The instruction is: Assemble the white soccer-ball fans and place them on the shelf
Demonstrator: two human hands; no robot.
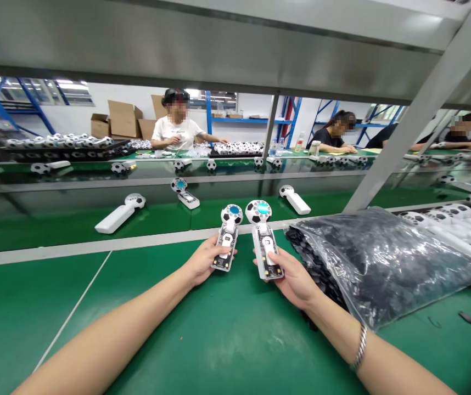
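Gripping soccer-ball fan (228, 236) in curled left hand (205, 262), another (263, 237) in curled right hand (295, 280); clear bag (387, 269) of black parts (312, 269) beside.

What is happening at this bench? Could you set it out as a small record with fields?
Surface: green bench
Left hand: holds a ball-headed gadget, its clear handle showing circuitry
Right hand: holds a second gadget, much the same
Right wrist: metal bracelet
Beside: plastic bag of black parts
Beyond: co-worker in a white shirt
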